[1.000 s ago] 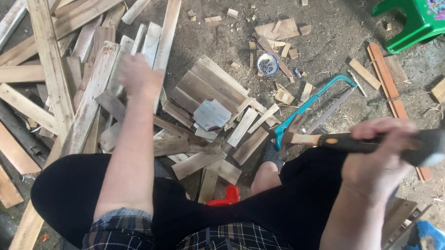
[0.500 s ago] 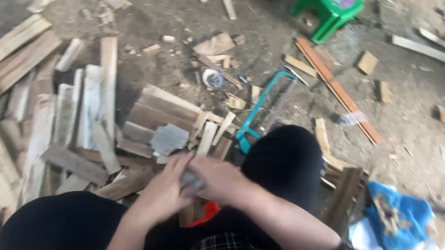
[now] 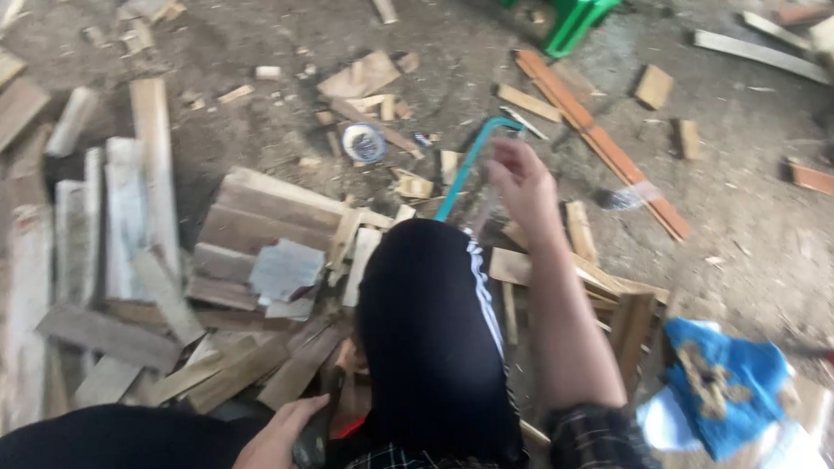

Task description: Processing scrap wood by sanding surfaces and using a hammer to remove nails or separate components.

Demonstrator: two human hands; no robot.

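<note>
1. the saw [image 3: 466,173], a teal bow frame, lies on the dirt just past the black-clad knee [image 3: 430,336], its upper curve by the fingertips of the right hand [image 3: 524,186].
2. the right hand stretches forward with loose, half-open fingers over the saw frame; whether it has hold of it i cannot tell, as the picture is blurred.
3. the left hand [image 3: 281,443] sits low between the legs, curled around a dark handle [image 3: 315,441], likely to keep that tool close.
4. split boards [image 3: 250,222] lie heaped to the left, a green stool [image 3: 571,3] stands beyond, and a blue cloth [image 3: 723,386] lies to the right.
5. half a second ago both hands met at the lap; now the right has gone out to the saw.
</note>
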